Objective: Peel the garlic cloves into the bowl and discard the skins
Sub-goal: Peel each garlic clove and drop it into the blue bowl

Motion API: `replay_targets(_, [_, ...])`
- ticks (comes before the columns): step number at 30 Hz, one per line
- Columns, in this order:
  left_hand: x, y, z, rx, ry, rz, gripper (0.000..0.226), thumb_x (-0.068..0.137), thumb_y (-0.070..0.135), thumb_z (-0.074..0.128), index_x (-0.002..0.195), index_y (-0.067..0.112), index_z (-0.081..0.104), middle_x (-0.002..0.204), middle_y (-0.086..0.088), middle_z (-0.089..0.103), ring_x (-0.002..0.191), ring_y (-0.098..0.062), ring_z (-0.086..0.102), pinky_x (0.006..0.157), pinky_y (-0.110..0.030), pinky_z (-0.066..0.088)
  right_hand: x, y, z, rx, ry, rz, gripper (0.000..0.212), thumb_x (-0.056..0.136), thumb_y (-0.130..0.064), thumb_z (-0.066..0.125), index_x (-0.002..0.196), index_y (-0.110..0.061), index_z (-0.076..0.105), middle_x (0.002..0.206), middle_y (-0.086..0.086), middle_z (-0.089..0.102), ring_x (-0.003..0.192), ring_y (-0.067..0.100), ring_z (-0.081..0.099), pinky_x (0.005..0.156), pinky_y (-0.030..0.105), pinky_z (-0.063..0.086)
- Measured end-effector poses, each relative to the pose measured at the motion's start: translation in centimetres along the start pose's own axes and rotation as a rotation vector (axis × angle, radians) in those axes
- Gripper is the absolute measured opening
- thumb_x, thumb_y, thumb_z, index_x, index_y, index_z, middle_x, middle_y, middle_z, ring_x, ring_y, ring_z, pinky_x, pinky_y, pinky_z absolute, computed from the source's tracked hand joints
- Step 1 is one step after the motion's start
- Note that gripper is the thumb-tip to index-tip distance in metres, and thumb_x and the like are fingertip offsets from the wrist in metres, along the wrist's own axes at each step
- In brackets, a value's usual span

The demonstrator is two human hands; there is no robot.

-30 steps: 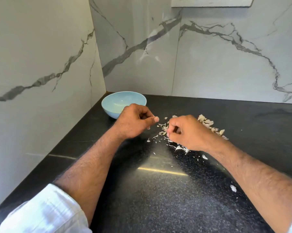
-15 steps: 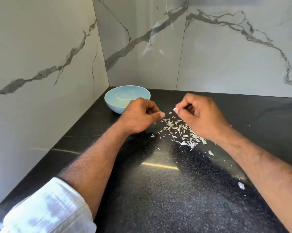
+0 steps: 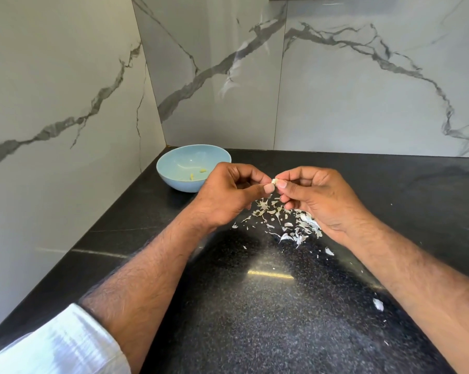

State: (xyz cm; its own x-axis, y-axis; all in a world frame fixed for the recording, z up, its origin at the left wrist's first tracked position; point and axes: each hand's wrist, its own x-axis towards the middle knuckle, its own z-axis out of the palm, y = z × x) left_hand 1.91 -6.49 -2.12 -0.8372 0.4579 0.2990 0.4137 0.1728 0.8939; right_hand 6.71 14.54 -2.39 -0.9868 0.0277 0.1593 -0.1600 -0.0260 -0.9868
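While apparently pinching, both hands (image 3: 276,197) grip clove (image 3: 274,181).

Both forearms reach forward; the left hand (image 3: 228,195) and right hand (image 3: 317,198) meet thumb-tip to thumb-tip, fingers curled, pinching together.

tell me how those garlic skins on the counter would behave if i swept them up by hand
The garlic skins look thin and papery, so they are probably very light and floppy. They lie scattered in small flakes on the counter, so they would likely drift or cling rather than slide together. They probably tear easily.
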Motion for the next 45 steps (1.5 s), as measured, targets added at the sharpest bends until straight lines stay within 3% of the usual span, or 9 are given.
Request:
replay_targets(9, [0.0,0.0,0.2,0.002,0.007,-0.053,0.009,0.1,0.016,0.075,0.099,0.007,0.077,0.082,-0.008,0.078,0.058,-0.012,0.056,0.055,-0.024,0.048,0.0,0.2,0.3,-0.115,0.041,-0.043,0.015,0.087,-0.01,0.082,0.101,-0.004,0.08,0.085,0.018,0.077,0.074,0.022,0.07,0.069,0.035,0.061])
replay_targets(13, [-0.1,0.2,0.7,-0.073,0.012,-0.097,0.008,0.102,0.011,0.071,0.099,0.005,0.075,0.078,-0.009,0.074,0.058,-0.018,0.051,0.052,-0.028,0.042,0.0,0.3,0.3,-0.148,0.06,-0.057,0.014,0.087,-0.013,0.082,0.099,-0.007,0.08,0.082,0.015,0.078,0.073,0.023,0.071,0.071,0.038,0.061])
replay_targets(19, [0.0,0.2,1.2,-0.133,0.043,-0.149,0.006,0.101,0.011,0.071,0.1,0.007,0.076,0.077,-0.006,0.074,0.054,-0.012,0.05,0.047,-0.023,0.041,0.0,0.7,0.5,-0.298,0.116,-0.16,0.009,0.088,-0.018,0.083,0.096,-0.014,0.081,0.078,0.004,0.078,0.068,0.018,0.074,0.062,0.029,0.06])
replay_targets(29, [0.1,-0.1,1.3,-0.219,0.036,-0.147,0.006,0.1,0.009,0.072,0.103,0.006,0.076,0.079,-0.008,0.074,0.056,-0.01,0.053,0.047,-0.019,0.042,-0.1,0.6,0.7,-0.353,0.161,-0.237,0.009,0.089,-0.02,0.082,0.095,-0.014,0.079,0.077,0.005,0.077,0.067,0.02,0.076,0.059,0.026,0.061])
replay_targets(34, [0.0,-0.1,1.2,-0.039,0.044,-0.068,0.006,0.102,0.013,0.072,0.101,0.007,0.076,0.078,-0.006,0.075,0.057,-0.013,0.057,0.051,-0.024,0.047,0.0,0.5,0.5,-0.387,0.131,-0.214,0.009,0.089,-0.02,0.083,0.096,-0.014,0.08,0.077,0.005,0.077,0.067,0.02,0.076,0.06,0.027,0.062])
replay_targets(39, [0.0,-0.3,0.6,0.302,0.025,0.116,0.002,0.099,0.018,0.077,0.1,0.018,0.079,0.072,0.0,0.074,0.062,-0.031,0.066,0.057,-0.041,0.058,0.1,0.2,-0.3,-0.528,0.074,-0.222,0.006,0.089,-0.023,0.084,0.09,-0.019,0.08,0.073,0.001,0.076,0.063,0.017,0.073,0.061,0.031,0.063])
replay_targets(42, [-0.1,-0.1,0.4,0.451,0.019,0.213,0.004,0.099,0.018,0.076,0.101,0.017,0.08,0.074,0.008,0.073,0.064,-0.014,0.068,0.061,-0.031,0.059,0.1,0.1,-0.5,-0.613,0.048,-0.258,0.005,0.089,-0.026,0.084,0.087,-0.024,0.08,0.069,-0.006,0.075,0.06,0.011,0.07,0.06,0.027,0.06])
replay_targets(45, [-0.2,0.2,0.5,0.554,0.01,0.288,0.006,0.097,0.014,0.073,0.099,0.015,0.079,0.08,0.01,0.071,0.07,-0.009,0.067,0.064,-0.028,0.057,0.1,0.1,-0.5,-0.659,0.05,-0.265,0.006,0.088,-0.028,0.085,0.086,-0.025,0.08,0.069,-0.009,0.074,0.059,0.009,0.069,0.058,0.026,0.058])
